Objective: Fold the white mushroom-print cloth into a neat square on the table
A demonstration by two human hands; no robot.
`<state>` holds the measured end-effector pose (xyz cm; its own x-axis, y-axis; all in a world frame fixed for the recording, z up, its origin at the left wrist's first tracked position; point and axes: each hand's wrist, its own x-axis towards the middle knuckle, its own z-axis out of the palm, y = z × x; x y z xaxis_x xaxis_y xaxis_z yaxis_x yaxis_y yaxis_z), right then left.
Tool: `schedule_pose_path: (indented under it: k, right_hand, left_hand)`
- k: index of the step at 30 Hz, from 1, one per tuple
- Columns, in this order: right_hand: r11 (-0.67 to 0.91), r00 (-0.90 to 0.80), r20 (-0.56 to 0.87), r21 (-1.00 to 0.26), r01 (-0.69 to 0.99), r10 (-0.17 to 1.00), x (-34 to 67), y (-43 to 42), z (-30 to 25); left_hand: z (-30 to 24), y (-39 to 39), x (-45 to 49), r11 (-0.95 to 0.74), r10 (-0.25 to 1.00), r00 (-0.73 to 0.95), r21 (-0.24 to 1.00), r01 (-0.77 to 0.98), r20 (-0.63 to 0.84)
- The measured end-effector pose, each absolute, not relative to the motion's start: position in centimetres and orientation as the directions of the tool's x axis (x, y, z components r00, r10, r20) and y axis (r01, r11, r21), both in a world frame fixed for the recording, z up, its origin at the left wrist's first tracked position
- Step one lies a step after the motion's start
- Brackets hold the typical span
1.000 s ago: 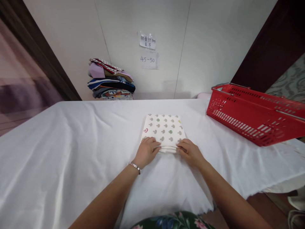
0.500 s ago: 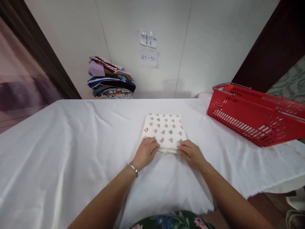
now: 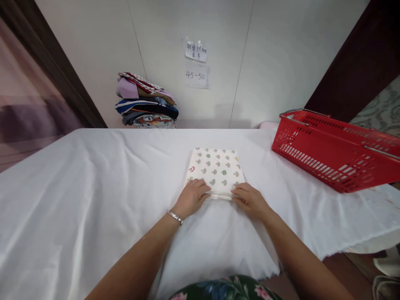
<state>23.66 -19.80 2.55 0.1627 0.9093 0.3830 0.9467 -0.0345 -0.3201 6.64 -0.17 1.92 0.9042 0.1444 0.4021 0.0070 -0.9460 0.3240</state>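
Head view: fingers [image 3: 202, 187] grip near edge of folded cloth [image 3: 215, 168].

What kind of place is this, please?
Probably an indoor station for folding laundry: a table under a white sheet, a pile of folded clothes by the wall, a red basket, the left hand and right hand on a folded printed cloth.

Bright, even light reaches me here, soft and diffuse, with no hard shadows; the left hand [image 3: 190, 196] and right hand [image 3: 252, 201] throw only a faint grey rim. The white worktop [image 3: 93, 187] sits close to blown out, wrinkles barely showing. The print on the folded cloth [image 3: 215, 168] is crisp at centre. The wide lens splays the wall [image 3: 281, 62] seams, and the left edge of the frame smears into blur.
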Motion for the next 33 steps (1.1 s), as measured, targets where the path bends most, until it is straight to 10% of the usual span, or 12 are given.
schedule_pose_path:
  k: [33]
  right_hand:
    - [-0.054,0.182,0.569,-0.235,0.971,0.802,23.3,-19.2,1.7]
  left_hand:
    - [1.8,-0.3,6.8,-0.973,0.108,0.907,0.23,0.013,0.407]
